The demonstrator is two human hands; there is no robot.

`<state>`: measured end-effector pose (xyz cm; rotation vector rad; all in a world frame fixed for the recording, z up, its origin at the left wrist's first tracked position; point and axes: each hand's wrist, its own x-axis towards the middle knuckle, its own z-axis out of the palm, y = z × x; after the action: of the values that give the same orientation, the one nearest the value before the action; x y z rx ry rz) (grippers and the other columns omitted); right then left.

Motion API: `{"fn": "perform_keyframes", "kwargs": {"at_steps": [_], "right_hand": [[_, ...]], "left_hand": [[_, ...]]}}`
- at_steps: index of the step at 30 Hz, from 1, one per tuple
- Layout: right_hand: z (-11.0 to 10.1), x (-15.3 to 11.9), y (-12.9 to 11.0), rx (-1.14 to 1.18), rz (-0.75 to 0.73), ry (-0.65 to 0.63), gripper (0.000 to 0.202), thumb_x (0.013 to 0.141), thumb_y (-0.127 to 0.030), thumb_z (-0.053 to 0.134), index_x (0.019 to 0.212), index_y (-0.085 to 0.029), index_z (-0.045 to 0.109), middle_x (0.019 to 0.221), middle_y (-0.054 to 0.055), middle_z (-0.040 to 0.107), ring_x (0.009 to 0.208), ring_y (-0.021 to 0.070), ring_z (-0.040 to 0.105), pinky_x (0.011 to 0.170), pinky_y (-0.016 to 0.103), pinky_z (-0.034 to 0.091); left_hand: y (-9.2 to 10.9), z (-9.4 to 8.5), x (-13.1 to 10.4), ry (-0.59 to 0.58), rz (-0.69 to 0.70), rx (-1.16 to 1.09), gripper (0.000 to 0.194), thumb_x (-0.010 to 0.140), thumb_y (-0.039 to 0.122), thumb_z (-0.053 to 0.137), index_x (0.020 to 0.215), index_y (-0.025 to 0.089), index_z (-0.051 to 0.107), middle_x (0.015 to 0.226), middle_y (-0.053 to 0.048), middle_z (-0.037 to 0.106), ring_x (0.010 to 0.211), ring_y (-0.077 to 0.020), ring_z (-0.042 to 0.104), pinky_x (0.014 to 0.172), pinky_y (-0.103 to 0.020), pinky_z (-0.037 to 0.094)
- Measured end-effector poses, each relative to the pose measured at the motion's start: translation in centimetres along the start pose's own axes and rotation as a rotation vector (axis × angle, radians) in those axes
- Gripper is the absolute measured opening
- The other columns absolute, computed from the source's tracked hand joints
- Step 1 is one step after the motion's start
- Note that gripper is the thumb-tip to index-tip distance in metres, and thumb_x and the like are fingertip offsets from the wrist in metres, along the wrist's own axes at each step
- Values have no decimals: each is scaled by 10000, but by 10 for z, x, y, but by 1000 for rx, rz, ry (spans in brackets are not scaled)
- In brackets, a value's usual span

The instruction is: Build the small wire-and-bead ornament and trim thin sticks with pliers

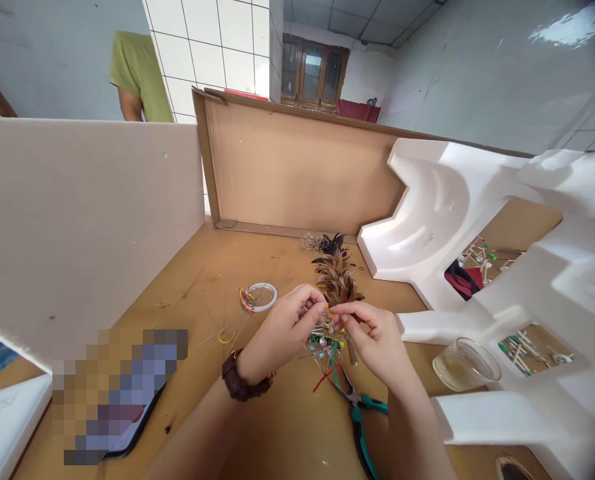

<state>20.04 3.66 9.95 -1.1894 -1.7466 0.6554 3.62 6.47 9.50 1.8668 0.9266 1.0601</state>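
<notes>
My left hand (300, 315) and my right hand (372, 337) meet over the middle of the table, each closed in a pinch. Between the fingertips is a small beaded wire piece (331, 325) with clear beads and a bit of yellow; its finer detail is too small to make out. Just below lies a tangle of wires, beads and coloured threads (322, 343), partly hidden by my fingers. A red thread (322, 381) trails out of it. Teal-handled pliers (358, 417) lie open beneath my right hand. Brown feathers (334, 275) are right behind my fingers.
A white ring with coloured threads (264, 297) and a yellow loop (226, 337) lie left. A phone (132, 407) is front left. White foam (427, 193) and a glass cup of liquid (464, 365) stand right. Cardboard (302, 167) walls the back; a person (144, 80) stands beyond.
</notes>
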Motion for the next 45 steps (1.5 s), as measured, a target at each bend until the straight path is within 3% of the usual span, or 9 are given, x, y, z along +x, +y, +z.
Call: {"fn": "perform_keyframes", "kwargs": {"at_steps": [5, 12, 17, 23, 29, 34, 37, 42, 45], "right_hand": [[-1, -4, -9, -249, -27, 30, 194, 797, -206, 441, 900, -197, 605, 678, 3, 632, 520, 111, 532, 493, 202, 403], [2, -3, -9, -275, -48, 20, 156, 804, -197, 435, 930, -214, 526, 669, -9, 615, 486, 108, 477, 461, 205, 346], [2, -3, -9, -277, -64, 38, 161, 788, -192, 452, 932, -217, 522, 652, -22, 591, 459, 95, 431, 439, 198, 324], [0, -3, -5, -252, -50, 87, 136, 780, -201, 453, 894, -197, 527, 590, -26, 545, 489, 99, 453, 452, 194, 330], [0, 0, -4, -182, -21, 78, 134, 769, -192, 457, 886, -194, 523, 617, -25, 543, 531, 98, 483, 445, 182, 342], [-1, 2, 0, -190, -34, 93, 138, 774, -198, 461, 886, -195, 541, 662, -10, 572, 564, 105, 502, 483, 193, 378], [-6, 3, 2, -179, -39, 136, 187, 783, -211, 462, 936, -190, 568, 754, 20, 602, 664, 130, 540, 592, 231, 432], [-12, 2, -2, -144, -74, 1, 148, 761, -235, 534, 876, -204, 622, 893, 52, 613, 857, 181, 547, 767, 310, 439], [-8, 1, -6, -115, -53, 0, 148, 736, -267, 587, 868, -211, 625, 906, 47, 610, 887, 185, 545, 789, 311, 433]], "left_hand": [[-2, 1, 4, -71, -110, -189, 178, 840, 323, 415, 834, 156, 475, 650, -5, 578, 546, -88, 518, 503, -193, 408], [-8, 15, 7, -156, -153, -464, 200, 823, 360, 443, 846, 162, 427, 618, 12, 556, 543, -96, 546, 449, -184, 419], [-7, 14, 8, -158, -136, -487, 201, 808, 349, 478, 827, 149, 455, 672, 10, 538, 569, -77, 519, 460, -171, 421], [-2, 13, 7, -232, -156, -540, 195, 803, 333, 497, 801, 139, 474, 668, -5, 545, 662, -126, 576, 479, -196, 448], [1, 11, 6, -192, -207, -535, 192, 768, 307, 561, 763, 121, 516, 680, -6, 571, 653, -98, 591, 646, -233, 492], [3, 10, 5, -165, -224, -541, 196, 751, 315, 584, 755, 123, 544, 689, -17, 600, 668, -108, 600, 684, -256, 501], [1, 9, 5, -143, -239, -545, 200, 751, 319, 584, 772, 124, 545, 693, -24, 618, 670, -114, 606, 692, -269, 504], [-2, 5, 6, -99, -207, -529, 195, 772, 317, 556, 811, 127, 536, 720, -28, 628, 684, -118, 614, 704, -277, 501], [1, 3, 5, -78, -199, -495, 187, 787, 314, 531, 817, 129, 526, 717, -30, 629, 692, -128, 617, 698, -282, 500]]}}
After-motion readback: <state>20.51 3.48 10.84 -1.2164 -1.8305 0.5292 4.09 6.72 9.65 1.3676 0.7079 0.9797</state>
